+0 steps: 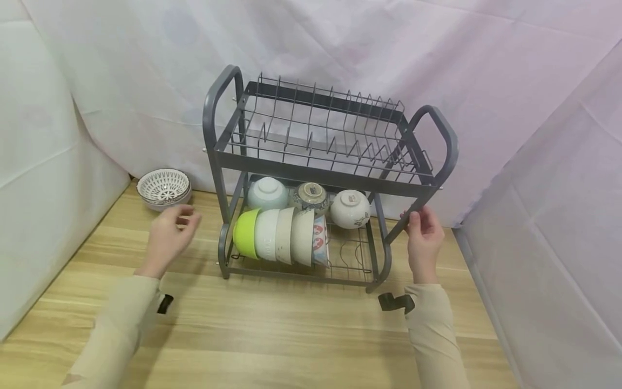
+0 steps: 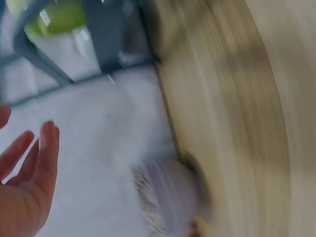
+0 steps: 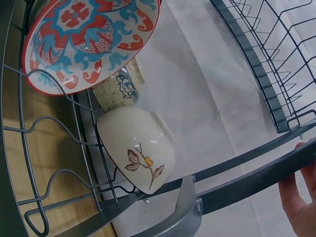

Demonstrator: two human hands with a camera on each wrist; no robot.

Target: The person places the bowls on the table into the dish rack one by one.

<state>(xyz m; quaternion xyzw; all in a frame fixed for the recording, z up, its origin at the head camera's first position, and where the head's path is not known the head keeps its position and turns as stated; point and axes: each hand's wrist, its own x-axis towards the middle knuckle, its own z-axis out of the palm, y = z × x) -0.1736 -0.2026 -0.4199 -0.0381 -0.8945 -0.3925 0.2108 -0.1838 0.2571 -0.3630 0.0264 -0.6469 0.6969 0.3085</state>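
A dark grey two-tier dish rack [image 1: 301,167] stands on the wooden table. My right hand [image 1: 425,240] grips its right upright, thumb in front and fingertips behind; the right wrist view shows fingers [image 3: 292,195] at the dark bar. To the rack's left, my left hand [image 1: 171,233] is in the air, fingers loosely bent and holding nothing. Just beyond it sits a small stack of black-and-white patterned bowls [image 1: 164,186], blurred in the left wrist view. On the lower tier, several bowls stand on edge in a row, from a lime green bowl [image 1: 246,233] to a red-and-blue patterned bowl [image 3: 89,42].
Behind the row, three bowls lie upside down: a pale blue bowl [image 1: 268,193], a speckled bowl [image 1: 311,198] and a white bowl with a flower sprig [image 3: 136,148]. The upper wire tier [image 1: 330,127] has upright prongs. White cloth [image 1: 340,43] hangs behind and at both sides.
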